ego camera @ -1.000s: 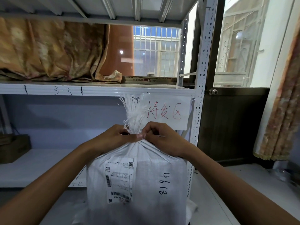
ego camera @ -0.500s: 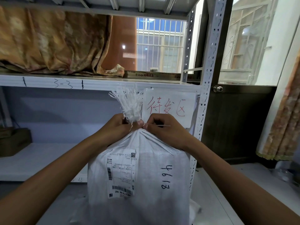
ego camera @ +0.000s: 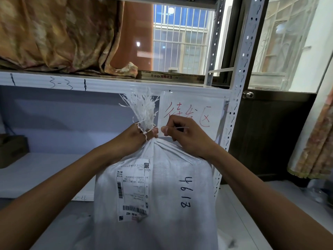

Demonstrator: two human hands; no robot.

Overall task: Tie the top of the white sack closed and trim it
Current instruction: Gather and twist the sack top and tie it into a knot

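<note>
White sack (ego camera: 162, 195), upright before the metal shelving (ego camera: 108, 85), neck gathered below its frayed top (ego camera: 144, 109). Left hand (ego camera: 133, 139) grips the neck with curled fingers; right hand (ego camera: 187, 136) pinches a thin white tie (ego camera: 180, 128). Since a second ago the right hand has drawn slightly away, pulling the tie taut: cinching appears under way, trimming not yet done. Handwritten sign (ego camera: 194, 105) and barred window (ego camera: 180, 42) behind.

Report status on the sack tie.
Left hand grips neck of white sack. Right hand pinches thin white tie. Frayed top untrimmed. Nothing blocking.
</note>
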